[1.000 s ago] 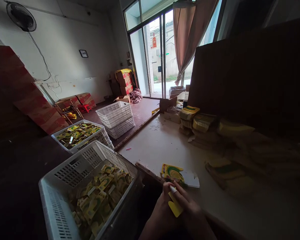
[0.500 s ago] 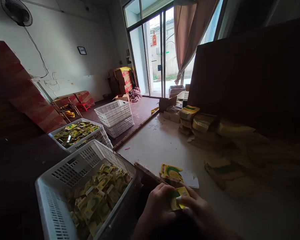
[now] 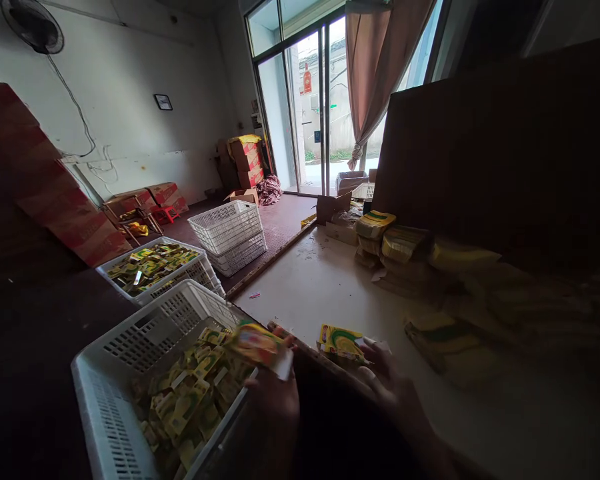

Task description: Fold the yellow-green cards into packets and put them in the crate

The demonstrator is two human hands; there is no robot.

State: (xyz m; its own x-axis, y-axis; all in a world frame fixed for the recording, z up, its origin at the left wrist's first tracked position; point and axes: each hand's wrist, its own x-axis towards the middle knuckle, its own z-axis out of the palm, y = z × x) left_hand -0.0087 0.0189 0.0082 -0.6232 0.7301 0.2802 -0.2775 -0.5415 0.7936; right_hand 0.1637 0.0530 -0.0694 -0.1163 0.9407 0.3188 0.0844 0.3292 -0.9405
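Observation:
My left hand, blurred by motion, grips a small yellow printed carton with a white flap. It is over the right rim of a white plastic crate. Inside that crate lies a heap of similar yellow cartons. On the pale tabletop, my right hand is at the right end of flat yellow cartons, fingers and thumb apart. Whether its fingertips touch them cannot be made out.
Another crate of yellow cartons and stacked white crates stand beyond the near crate. Bundles of yellow cartons lie along the table's right side, by a large dark panel. A wooden strip edges the table.
Both hands were together around a yellow carton. My left hand has moved left over the crate with a carton, while my right hand has moved away from it to the cartons on the table.

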